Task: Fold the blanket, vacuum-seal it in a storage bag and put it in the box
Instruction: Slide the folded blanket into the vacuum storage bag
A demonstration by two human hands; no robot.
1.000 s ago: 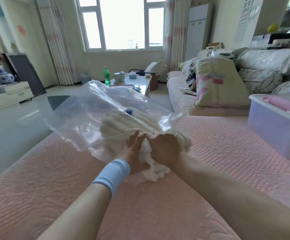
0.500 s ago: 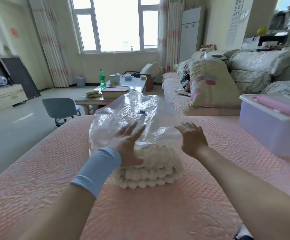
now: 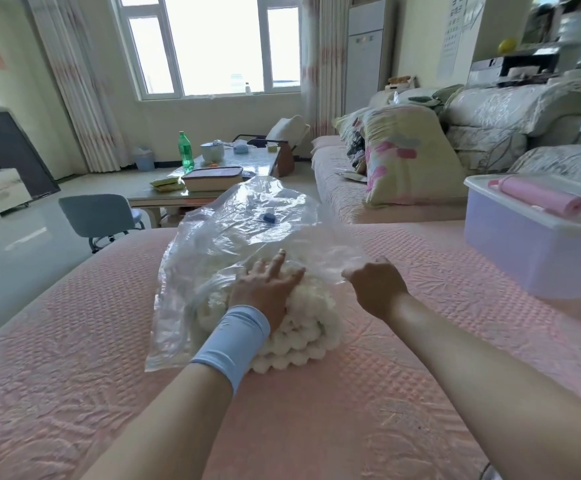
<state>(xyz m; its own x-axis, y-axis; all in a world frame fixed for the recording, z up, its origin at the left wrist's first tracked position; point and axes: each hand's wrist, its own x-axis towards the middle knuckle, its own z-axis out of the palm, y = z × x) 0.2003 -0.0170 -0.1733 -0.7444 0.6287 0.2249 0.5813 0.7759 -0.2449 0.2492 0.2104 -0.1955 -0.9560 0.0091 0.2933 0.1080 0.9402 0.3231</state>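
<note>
Left-hand fingers [image 3: 278, 263] were straight and spread, pressing flat on top of the folded blanket [image 3: 302, 336], not gripping anything. I couldn't tell if the tips sat under the plastic film or just at its lip. Right-hand fingers [image 3: 351, 273] were curled in, pinching the right side of the storage bag [image 3: 233, 233] mouth and holding it up off the stack.

Further out, the left hand [image 3: 268, 289] had a light blue wristband [image 3: 233, 337] and the right hand [image 3: 377, 289] was bare. The blanket was a chunky white bundle lying about mid-width on the pink quilted cover [image 3: 316, 420], closer to its far edge. The far part was inside the clear bag and the near end was poking out. The bag's blue valve [image 3: 269, 217] faced up at the far end. The box [image 3: 524, 251] sat lid-on by the cover's right edge, well apart, with a pink roll [image 3: 538, 199] on top.

My read is that folding was done and this was the stuffing step, roughly halfway. The next move probably needs the mouth pulled toward the near edge while the blanket gets shoved deeper, until the whole opening clears the fluff and can zip shut.
</note>
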